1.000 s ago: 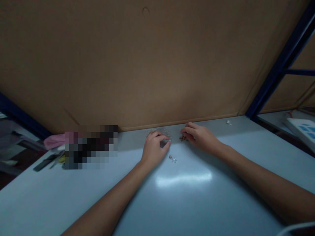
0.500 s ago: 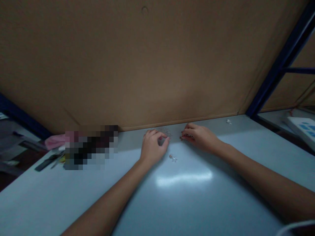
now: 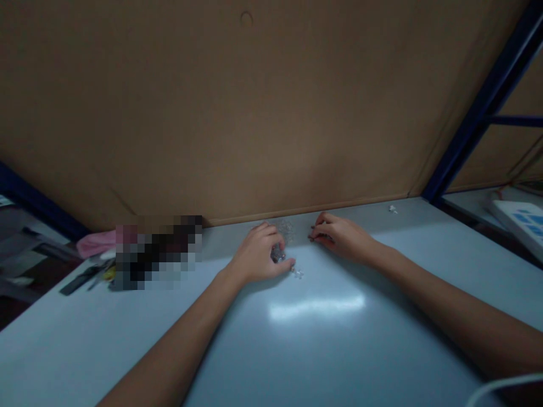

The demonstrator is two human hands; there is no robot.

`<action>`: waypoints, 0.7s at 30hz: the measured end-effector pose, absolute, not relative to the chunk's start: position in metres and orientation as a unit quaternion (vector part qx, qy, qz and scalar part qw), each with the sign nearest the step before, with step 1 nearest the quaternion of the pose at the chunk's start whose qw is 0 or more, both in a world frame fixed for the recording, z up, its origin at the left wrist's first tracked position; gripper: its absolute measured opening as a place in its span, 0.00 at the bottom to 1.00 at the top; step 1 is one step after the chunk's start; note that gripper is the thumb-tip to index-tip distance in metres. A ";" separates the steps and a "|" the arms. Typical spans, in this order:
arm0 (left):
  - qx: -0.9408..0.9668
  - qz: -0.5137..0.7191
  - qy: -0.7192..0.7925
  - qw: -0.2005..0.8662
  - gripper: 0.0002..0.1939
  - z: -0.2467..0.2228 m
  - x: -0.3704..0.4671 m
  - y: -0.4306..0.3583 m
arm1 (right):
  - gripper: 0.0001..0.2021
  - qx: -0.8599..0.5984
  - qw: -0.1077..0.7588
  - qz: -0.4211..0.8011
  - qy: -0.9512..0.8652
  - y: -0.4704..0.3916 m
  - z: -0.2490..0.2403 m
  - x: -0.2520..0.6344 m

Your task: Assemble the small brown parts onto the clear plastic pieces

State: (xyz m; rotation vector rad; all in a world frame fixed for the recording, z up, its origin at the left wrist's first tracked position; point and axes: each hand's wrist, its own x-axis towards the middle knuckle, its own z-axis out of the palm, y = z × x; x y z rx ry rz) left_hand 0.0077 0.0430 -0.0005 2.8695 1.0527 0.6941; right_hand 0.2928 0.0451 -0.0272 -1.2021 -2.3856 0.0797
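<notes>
My left hand [image 3: 263, 252] rests on the table with its fingers spread and its thumb reaching out to the right. The thumb tip is at a small clear piece [image 3: 299, 274] with a brownish end. Under the curved fingers lies a cluster of small dark, shiny pieces [image 3: 278, 254]. Just beyond them is a patch of small transparent pieces [image 3: 286, 229]. My right hand [image 3: 339, 234] is to the right, its fingers bent and pinched inward. Small dark spots show at its fingertips, but what it holds is too small to make out.
A brown board [image 3: 271, 113] rises behind the pale table [image 3: 331, 350]. At left lie a pink cloth [image 3: 97, 243], dark tools [image 3: 80, 281] and a blurred-out area. A small white piece [image 3: 392, 209] sits back right. A white cord [image 3: 500, 385] crosses the lower right corner.
My left hand has opened wider, its thumb moving down and right to the small clear piece, uncovering the dark cluster. My right hand has stayed almost in place.
</notes>
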 end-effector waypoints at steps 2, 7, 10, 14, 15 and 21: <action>0.915 0.219 0.338 0.003 0.13 0.000 0.009 0.042 | 0.12 -0.438 0.235 0.033 -0.867 0.046 -0.029 0.293; 0.916 0.221 0.334 0.018 0.10 -0.003 0.012 0.041 | 0.12 -0.423 0.255 0.045 -0.868 0.049 -0.032 0.294; 0.914 0.232 0.331 0.030 0.08 -0.005 0.013 0.041 | 0.12 -0.424 0.260 0.048 -0.866 0.049 -0.032 0.294; 0.910 0.242 0.335 0.028 0.07 -0.006 0.014 0.042 | 0.12 -0.461 0.270 0.035 -0.845 0.048 -0.030 0.294; 0.909 0.244 0.337 0.026 0.07 -0.006 0.014 0.042 | 0.12 -0.472 0.278 0.027 -0.836 0.048 -0.029 0.294; 0.913 0.247 0.320 0.051 0.08 -0.004 0.018 0.035 | 0.10 -0.508 0.302 -0.024 -0.807 0.047 -0.026 0.295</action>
